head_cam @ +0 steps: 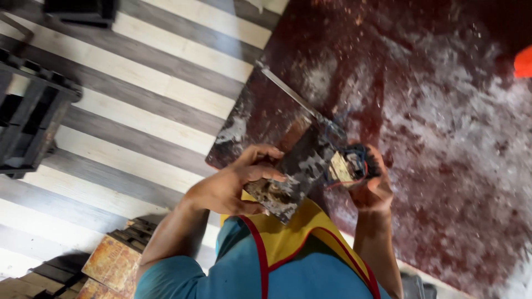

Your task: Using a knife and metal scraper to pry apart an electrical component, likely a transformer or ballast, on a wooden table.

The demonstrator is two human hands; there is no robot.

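Left hand (235,185) clamps grimy flat panel (288,169), long axis running away up-left; right hand (371,185) cups wired part (346,168), possibly a switch, at its right edge.

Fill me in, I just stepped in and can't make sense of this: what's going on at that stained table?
A person in a blue shirt and yellow vest stands at a dark red, dust-smeared worktable. Their left hand grips a dirty, paint-blotched flat plate by its lower end. Their right hand holds a small part with coloured wires against the plate's edge. A thin metal strip lies on the table behind. The floor has grey and white planks.
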